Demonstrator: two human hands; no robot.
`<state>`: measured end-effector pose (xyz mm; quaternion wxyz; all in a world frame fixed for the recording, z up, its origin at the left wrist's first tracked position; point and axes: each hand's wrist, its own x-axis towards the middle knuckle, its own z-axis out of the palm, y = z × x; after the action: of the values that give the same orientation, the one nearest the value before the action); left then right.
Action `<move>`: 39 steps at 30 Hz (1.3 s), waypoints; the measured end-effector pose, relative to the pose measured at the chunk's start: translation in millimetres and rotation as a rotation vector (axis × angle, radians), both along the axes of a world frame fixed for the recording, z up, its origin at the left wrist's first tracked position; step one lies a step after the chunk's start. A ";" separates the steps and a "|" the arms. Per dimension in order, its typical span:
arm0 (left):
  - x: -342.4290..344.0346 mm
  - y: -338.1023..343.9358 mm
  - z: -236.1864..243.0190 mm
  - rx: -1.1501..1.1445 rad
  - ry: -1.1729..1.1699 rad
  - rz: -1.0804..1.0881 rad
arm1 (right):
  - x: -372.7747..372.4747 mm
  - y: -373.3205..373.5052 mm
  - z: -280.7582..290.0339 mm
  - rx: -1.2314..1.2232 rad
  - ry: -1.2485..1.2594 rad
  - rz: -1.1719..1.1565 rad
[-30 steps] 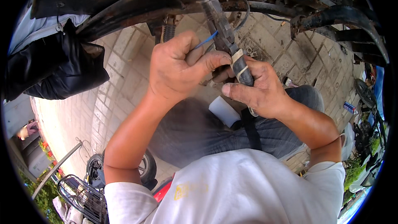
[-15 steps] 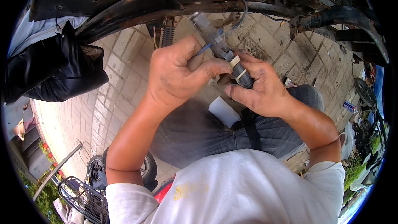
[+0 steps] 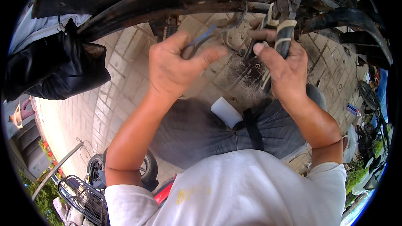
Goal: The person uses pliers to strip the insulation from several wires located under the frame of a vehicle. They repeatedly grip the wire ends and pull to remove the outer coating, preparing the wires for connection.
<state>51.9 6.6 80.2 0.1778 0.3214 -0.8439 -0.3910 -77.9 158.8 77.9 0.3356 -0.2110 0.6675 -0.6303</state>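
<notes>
My left hand [image 3: 167,69] is closed, fingers curled and thumb stretched to the right. A thin blue wire [image 3: 205,34] runs out of its fingers toward the metal frame [image 3: 209,9]. Farther right, my right hand [image 3: 289,73] grips a pair of pliers [image 3: 289,1]. Their dark handles carry pale bands, and the handles are spread apart in my hand. The metal head points up and away, in front of the frame. Both hands are apart from each other, above my lap.
A white cylinder [image 3: 226,112] rests on my jeans. Black leathery covering [image 3: 79,67] hangs at the left. A coil spring [image 3: 170,30] stands below the frame. Behind me at left are a wheel [image 3: 148,169] and a wire basket [image 3: 83,199]. A can [image 3: 354,109] lies on the paving at right.
My right hand has moved up and right with the pliers, away from my left hand. The pliers' handles have spread. My left hand has stayed nearly in place with the blue wire.
</notes>
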 end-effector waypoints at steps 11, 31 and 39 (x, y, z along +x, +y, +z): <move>10.0 -1.8 -7.9 0.522 0.363 -0.066 | -15.9 14.4 -10.9 0.179 0.111 0.506; 18.4 0.7 4.0 0.139 0.362 -0.039 | -12.2 15.8 -17.3 0.115 0.631 0.538; 17.2 1.9 6.7 0.027 0.303 -0.056 | -13.3 16.8 -14.5 0.121 0.618 0.556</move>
<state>69.1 8.5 86.9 0.2880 0.2374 -0.8108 -0.4510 -91.2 175.6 63.4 0.2886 -0.5425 0.6901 -0.3825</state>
